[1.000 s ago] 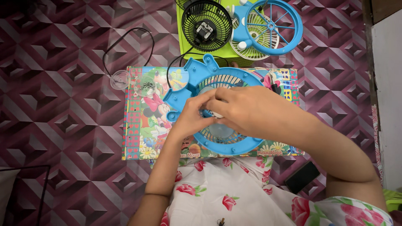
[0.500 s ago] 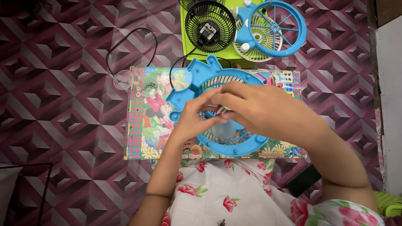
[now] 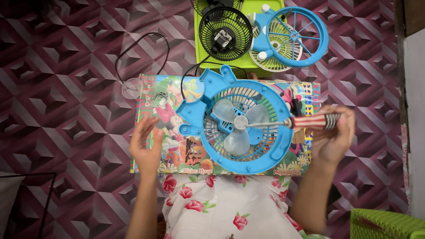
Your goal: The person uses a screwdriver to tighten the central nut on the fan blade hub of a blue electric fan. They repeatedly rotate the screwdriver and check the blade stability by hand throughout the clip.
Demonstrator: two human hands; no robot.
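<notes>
Lying at the centre of the view, a blue fan housing with pale translucent blades is seen resting on a colourful cartoon-printed board, which is laid over the person's lap above a white floral garment. A screwdriver with a striped red-and-white handle is gripped in the right hand at about 3 o'clock of the housing; its metal shaft is pointed toward the hub of the blades, and the tip appears to touch the hub, though this cannot be told for certain. The left hand is held open at 9 o'clock, fingers spread, resting on or just over the board's edge and gripping nothing. At 10 o'clock a small clear cup is set at the board's corner, and just beside it small dark pieces, perhaps screws, are scattered on the board. At 12 o'clock a lime-green tray is filled with a black fan guard, a white grille and a blue ring guard overlapping it. A black cable is looped across the patterned maroon floor.
</notes>
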